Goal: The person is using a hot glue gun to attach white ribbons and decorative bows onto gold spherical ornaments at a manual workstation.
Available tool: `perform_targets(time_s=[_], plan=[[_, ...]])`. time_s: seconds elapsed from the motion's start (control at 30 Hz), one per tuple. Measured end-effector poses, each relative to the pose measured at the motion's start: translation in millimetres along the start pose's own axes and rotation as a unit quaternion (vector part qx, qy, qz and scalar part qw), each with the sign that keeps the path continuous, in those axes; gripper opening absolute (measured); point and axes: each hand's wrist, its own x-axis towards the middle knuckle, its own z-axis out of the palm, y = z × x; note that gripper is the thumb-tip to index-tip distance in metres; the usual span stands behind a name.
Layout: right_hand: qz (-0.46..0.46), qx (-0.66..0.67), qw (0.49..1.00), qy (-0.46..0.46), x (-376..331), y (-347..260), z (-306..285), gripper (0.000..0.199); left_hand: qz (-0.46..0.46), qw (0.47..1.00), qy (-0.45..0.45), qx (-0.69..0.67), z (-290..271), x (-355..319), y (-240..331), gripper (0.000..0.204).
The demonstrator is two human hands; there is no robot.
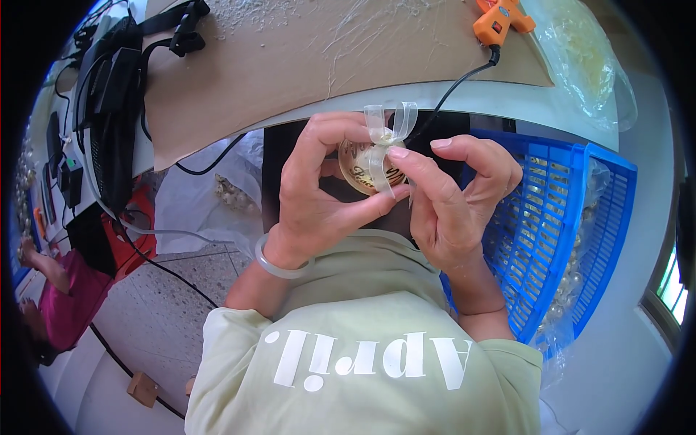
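Note:
A round gold-coloured ornament (pixel 354 168) with dark lettering is between the fingers and thumb of my left hand (pixel 308 177). Sheer white ribbon (pixel 377 168) forms a bow on it, two loops standing up at the top and tails hanging over its front. The index fingertip of my right hand (pixel 457 192) presses on the knot of the bow, and its thumb is close to a ribbon tail. The other right fingers are bent. My fingers hide part of the ornament's rim.
An orange glue gun (pixel 494 27) with a black cord lies on the cardboard (pixel 290 65), which carries glue strings. A clear bag (pixel 580 58) sits at the far right. Blue baskets (pixel 536 217) with bagged ornaments stand right. Another person (pixel 72 297) is at far left.

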Motion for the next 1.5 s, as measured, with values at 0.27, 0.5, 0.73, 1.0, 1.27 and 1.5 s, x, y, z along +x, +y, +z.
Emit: perform_targets(time_s=[0.27, 0.5, 0.73, 1.0, 1.27, 1.5], plan=[[0.019, -0.018, 1.000, -0.010, 0.3, -0.7, 2.2, 0.028, -0.004, 0.999, -0.040, 0.029, -5.8, 0.3, 2.2, 0.057], [0.028, -0.021, 0.999, -0.039, 2.6, -5.6, -0.4, 0.027, -0.003, 1.000, -0.012, 0.017, -4.4, -1.0, -3.3, 0.058], [0.029, -0.031, 0.999, -0.032, -0.5, -3.9, -0.7, 0.028, 0.002, 1.000, 0.005, 0.014, -1.5, -1.3, -3.9, 0.058], [0.040, -0.029, 0.998, -0.031, -3.5, -4.9, -0.7, 0.032, 0.007, 0.999, 0.004, 0.032, -0.3, -2.3, -2.2, 0.056], [0.047, -0.022, 0.997, -0.049, -0.7, -7.2, -4.1, 0.038, 0.027, 0.996, -0.039, 0.078, -5.7, -0.4, 0.6, 0.057], [0.055, -0.011, 0.997, -0.052, -4.8, -10.2, -2.1, 0.037, 0.058, 0.991, -0.040, 0.110, -5.5, -5.9, -5.3, 0.055]])
